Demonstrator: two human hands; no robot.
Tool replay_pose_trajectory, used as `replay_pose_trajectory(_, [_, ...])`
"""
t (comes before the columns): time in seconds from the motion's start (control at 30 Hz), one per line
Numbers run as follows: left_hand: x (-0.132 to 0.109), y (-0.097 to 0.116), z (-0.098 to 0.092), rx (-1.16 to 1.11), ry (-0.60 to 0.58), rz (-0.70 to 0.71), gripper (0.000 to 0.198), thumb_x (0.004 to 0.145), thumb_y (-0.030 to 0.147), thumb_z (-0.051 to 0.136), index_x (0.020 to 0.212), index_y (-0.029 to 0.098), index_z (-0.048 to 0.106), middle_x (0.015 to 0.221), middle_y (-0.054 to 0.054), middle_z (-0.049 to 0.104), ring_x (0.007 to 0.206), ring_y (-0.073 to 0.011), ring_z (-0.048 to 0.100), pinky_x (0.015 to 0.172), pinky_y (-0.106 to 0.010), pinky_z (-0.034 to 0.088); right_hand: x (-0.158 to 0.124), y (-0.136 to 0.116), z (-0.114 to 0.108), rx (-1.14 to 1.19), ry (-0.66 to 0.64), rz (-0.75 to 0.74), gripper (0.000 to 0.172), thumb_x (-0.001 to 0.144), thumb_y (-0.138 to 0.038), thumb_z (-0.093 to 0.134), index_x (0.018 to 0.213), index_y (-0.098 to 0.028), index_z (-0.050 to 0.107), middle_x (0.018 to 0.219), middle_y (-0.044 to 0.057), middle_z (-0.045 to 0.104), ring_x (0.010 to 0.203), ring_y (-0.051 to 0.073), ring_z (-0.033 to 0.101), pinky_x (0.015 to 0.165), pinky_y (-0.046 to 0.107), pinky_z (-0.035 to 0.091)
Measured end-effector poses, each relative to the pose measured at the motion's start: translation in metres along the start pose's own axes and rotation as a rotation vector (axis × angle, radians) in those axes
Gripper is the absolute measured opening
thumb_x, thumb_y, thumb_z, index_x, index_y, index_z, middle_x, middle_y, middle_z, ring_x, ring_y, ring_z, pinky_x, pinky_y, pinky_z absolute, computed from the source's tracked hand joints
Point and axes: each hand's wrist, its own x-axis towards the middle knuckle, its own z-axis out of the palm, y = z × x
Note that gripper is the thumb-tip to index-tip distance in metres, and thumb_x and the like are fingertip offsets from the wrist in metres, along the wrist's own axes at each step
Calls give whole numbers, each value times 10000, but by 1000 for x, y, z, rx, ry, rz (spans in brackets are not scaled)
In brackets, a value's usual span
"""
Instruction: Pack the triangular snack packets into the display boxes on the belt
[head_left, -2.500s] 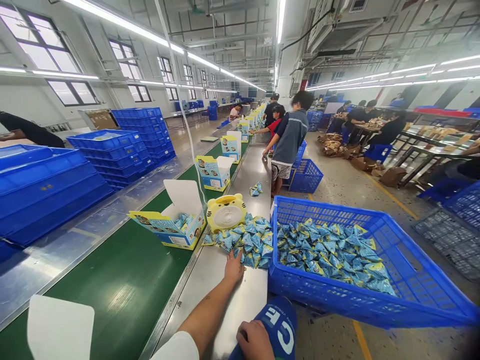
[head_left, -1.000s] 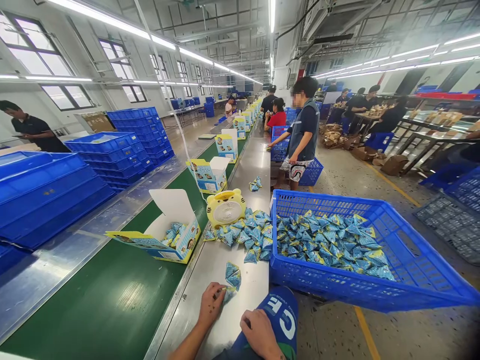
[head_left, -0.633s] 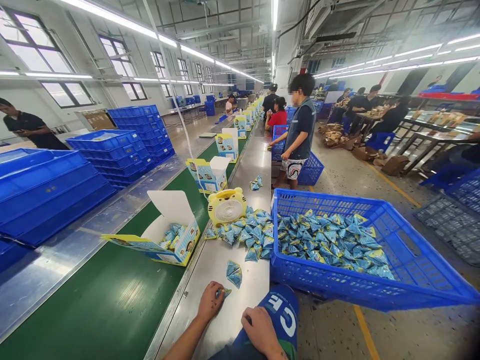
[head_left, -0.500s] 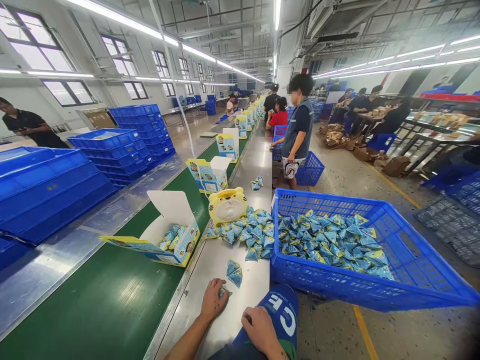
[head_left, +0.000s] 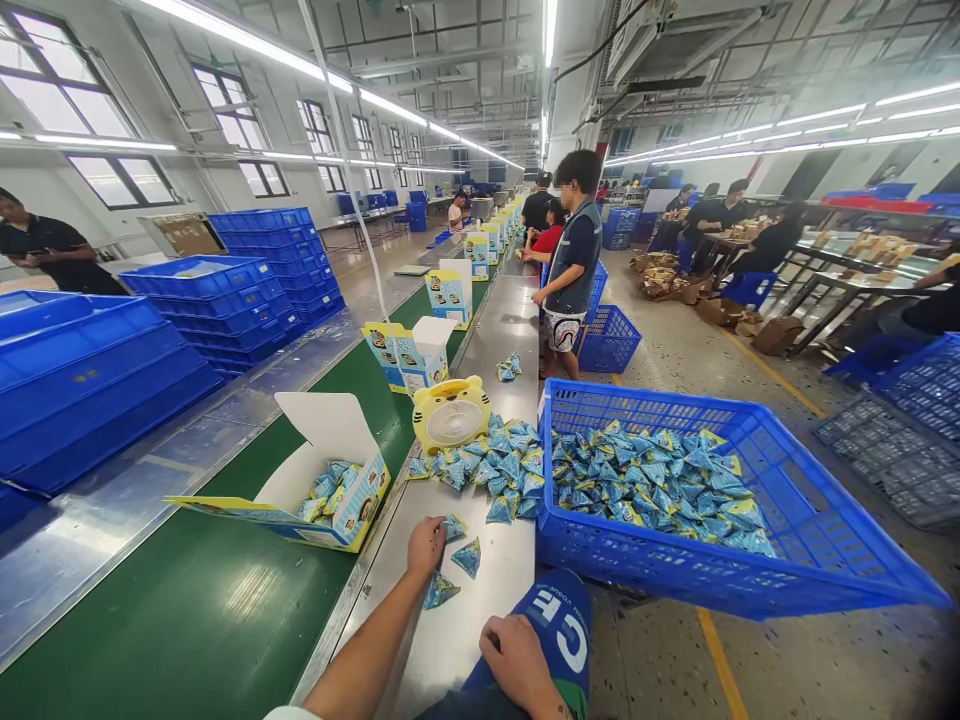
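My left hand is over the steel ledge, its fingers closed at a small blue and yellow pyramid packet. Two more pyramid packets, one to the right and one nearer me, lie loose beside that hand. My right hand rests on my thigh with its fingers curled and nothing seen in them. Left of the ledge, an open display box partly filled with such packets sits on the green belt. A heap of packets lies farther up the ledge.
A blue crate full of packets stands at the right against the ledge. A yellow animal-faced fan stands behind the heap. More open boxes line the belt. A co-worker stands farther along; blue bins are stacked left.
My left hand has moved forward from the near packet to another one farther up the ledge. The nearest box has shifted slightly toward me. My right hand stays on my thigh.
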Motion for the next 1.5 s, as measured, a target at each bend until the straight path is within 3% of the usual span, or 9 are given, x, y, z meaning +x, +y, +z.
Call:
replay_pose_trajectory(0.23, [-28,-21,-34,63,97,-25,480,1005,378,392,1211,159,766,1117,-164,747,1094,-310,684,1030,-475,536,2,-2,-3,12,-23,-25,298,947,-276,454,916,-202,741,931,78,770,953,234,647,990,403,402])
replay_pose_trajectory(0.43, [-76,-39,-19,152,39,-59,474,1022,316,341,1292,172,703,1146,-134,722,1079,-278,684,991,-439,545,4,1,-2,37,-32,-25,303,948,-287,448,918,-202,738,943,78,769,956,233,641,990,401,401])
replay_pose_trajectory(0.67, [-109,-29,-3,105,-22,-48,468,999,281,409,1378,191,669,1214,-130,690,1145,-263,668,1020,-408,547,5,4,1,41,-25,-39,293,941,-294,460,902,-205,737,920,72,769,944,231,648,986,404,401])
replay_pose_trajectory(0.77, [-113,-22,-4,149,-35,-7,472,944,271,513,1386,234,676,1233,-115,673,1181,-267,646,1042,-416,552,5,5,3,31,-21,-39,289,934,-286,460,895,-205,735,917,70,766,938,230,642,981,403,404])
replay_pose_trajectory(0.93, [-115,-16,-3,190,-16,42,518,907,466,667,1368,235,708,1237,-145,652,1214,-321,620,1046,-464,567,4,4,2,39,-20,-43,291,939,-288,454,891,-203,728,916,66,764,931,224,638,993,410,398])
replay_pose_trajectory(1.07, [-113,-16,2,218,61,49,592,852,474,748,1407,275,697,1510,-174,535,1398,-396,514,1143,-560,514,3,3,0,38,-27,-44,291,936,-279,455,901,-196,731,922,71,770,936,223,648,1012,414,393])
replay_pose_trajectory(1.13, [-111,-18,5,197,50,90,495,851,439,757,1321,285,753,1594,-164,474,1453,-420,458,1182,-614,471,3,3,0,28,-23,-34,292,934,-283,459,909,-201,739,935,77,772,961,237,649,1002,412,398])
replay_pose_trajectory(1.23, [-108,-24,8,113,1,119,262,909,378,693,1110,275,826,1522,-146,551,1411,-382,505,1178,-606,476,3,3,0,18,-17,-25,294,938,-292,462,922,-211,744,953,80,774,986,249,646,990,409,402])
replay_pose_trajectory(1.5, [-105,-41,10,-62,59,97,270,955,404,606,940,222,805,1224,-147,734,1221,-316,668,1089,-510,550,2,4,2,39,-13,-33,295,940,-300,454,901,-207,731,917,76,760,955,239,632,986,409,406])
